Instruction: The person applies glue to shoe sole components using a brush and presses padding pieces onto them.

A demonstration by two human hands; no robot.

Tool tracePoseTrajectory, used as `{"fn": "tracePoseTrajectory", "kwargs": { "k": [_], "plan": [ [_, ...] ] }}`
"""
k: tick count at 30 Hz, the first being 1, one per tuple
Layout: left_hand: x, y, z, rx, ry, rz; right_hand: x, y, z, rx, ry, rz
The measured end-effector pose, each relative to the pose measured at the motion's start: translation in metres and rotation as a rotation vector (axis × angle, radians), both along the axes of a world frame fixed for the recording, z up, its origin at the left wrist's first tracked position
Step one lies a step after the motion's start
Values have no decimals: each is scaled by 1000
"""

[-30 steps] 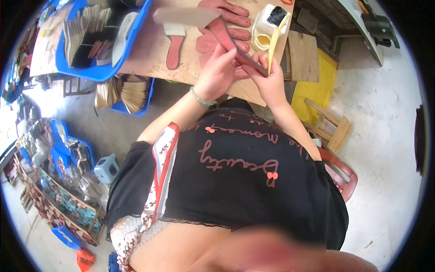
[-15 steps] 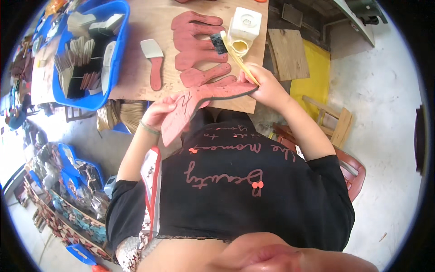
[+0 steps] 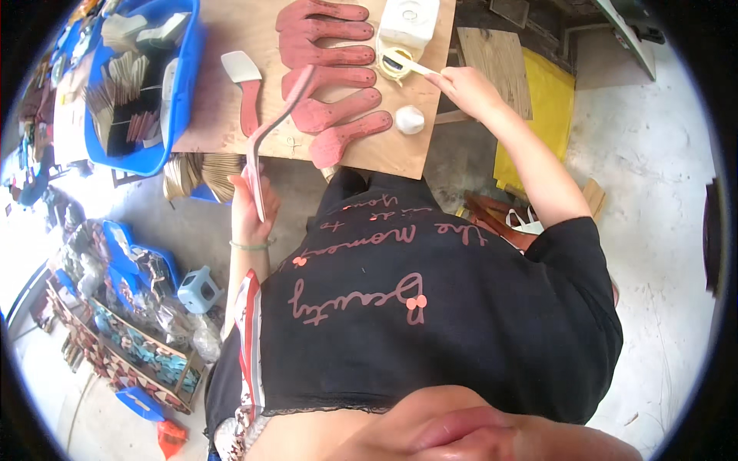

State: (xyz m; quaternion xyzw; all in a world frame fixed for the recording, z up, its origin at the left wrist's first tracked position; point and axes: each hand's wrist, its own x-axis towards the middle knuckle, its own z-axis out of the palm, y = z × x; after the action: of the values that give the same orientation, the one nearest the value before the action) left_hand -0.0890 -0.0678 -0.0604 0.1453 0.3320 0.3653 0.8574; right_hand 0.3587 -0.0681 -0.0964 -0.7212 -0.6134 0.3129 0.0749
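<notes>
My left hand (image 3: 254,201) pinches a reddish, curved shoe insole (image 3: 269,127), seen nearly edge-on with its narrow end pointing up over the table edge. In my right hand (image 3: 465,91) is the pale handle of a brush (image 3: 419,67). Its dark bristles sit inside the yellow-rimmed opening (image 3: 390,75) of a white plastic container (image 3: 410,21). Several reddish insoles (image 3: 346,111) lie in an overlapping column on the table between my hands. A single insole with a white wide end (image 3: 243,67) lies further left.
A blue basket (image 3: 189,77) with bundled insole pieces stands at the table's left. On the wooden table (image 3: 215,131), a white rounded lump (image 3: 410,119) lies near the right edge. Below left are a light-blue stool (image 3: 200,290) and crates of pieces. A wooden board (image 3: 496,69) stands right.
My right hand has moved up and right, dipping the brush into the container's opening. My left hand has lowered slightly left and turned the insole edge-on. The white lump has come into view.
</notes>
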Motion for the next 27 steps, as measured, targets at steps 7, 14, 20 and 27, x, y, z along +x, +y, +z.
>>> {"fn": "tracePoseTrajectory", "kwargs": {
  "k": [7, 14, 20, 27],
  "plan": [
    [5, -29, -2, 44, 106, 212, 7, 43, -33, -215, -213, 7],
    [32, -43, 12, 111, 296, 161, -9, 67, -31, -221, -277, 35],
    [36, -49, 8, 176, 322, 169, -9, 63, -7, -181, -290, 119],
    [52, -39, 7, 43, 256, 231, -12, 29, -4, -183, -257, 83]
  ]
}}
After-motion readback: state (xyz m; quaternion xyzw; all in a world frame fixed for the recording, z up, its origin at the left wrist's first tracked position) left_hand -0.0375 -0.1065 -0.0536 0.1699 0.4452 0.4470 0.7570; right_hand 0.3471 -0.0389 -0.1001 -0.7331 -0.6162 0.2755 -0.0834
